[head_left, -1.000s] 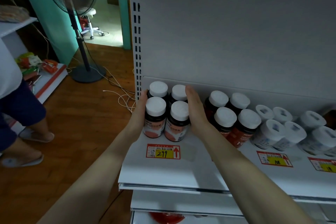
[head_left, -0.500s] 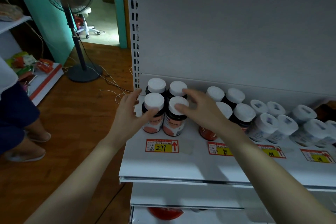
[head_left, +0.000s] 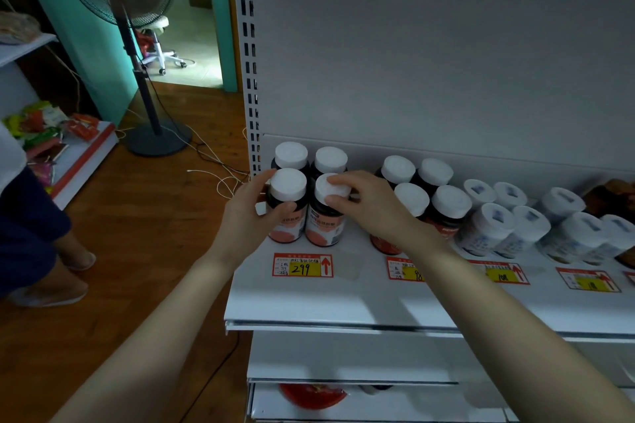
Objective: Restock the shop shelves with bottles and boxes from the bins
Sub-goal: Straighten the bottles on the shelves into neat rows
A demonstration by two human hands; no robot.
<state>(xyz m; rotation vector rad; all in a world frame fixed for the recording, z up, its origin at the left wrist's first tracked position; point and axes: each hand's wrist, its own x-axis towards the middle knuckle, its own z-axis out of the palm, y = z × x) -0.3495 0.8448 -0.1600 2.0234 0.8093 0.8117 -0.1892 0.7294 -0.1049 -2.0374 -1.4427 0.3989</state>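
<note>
Bottles with dark bodies and white caps stand four together, two behind two, at the left end of the white shelf (head_left: 343, 306), just beside the slotted upright (head_left: 251, 79). The left hand (head_left: 245, 216) grips the front-left bottle (head_left: 288, 184), thumb across its front and fingers curled round its outer side. The right hand (head_left: 371, 206) pinches the cap of the front-right bottle (head_left: 324, 225) between thumb and fingertips. Both bottles stand upright on the shelf, touching each other and close against the rear pair (head_left: 311, 156).

The step appears to be facing-up: squaring the front pair and turning the labels outward. Done well, it calls for a light twist at the cap while the base keeps flat contact with the shelf, so that nothing tips into the rear pair. The pair sits best centred above the price tag (head_left: 302, 265) marked 299. A clear gap should remain between this group and the red-labelled bottles (head_left: 446, 206) to the right, so that each group reads against its own tag. The shelf's open left edge lies near the front-left bottle, so any nudge is better directed inward than outward.
</note>
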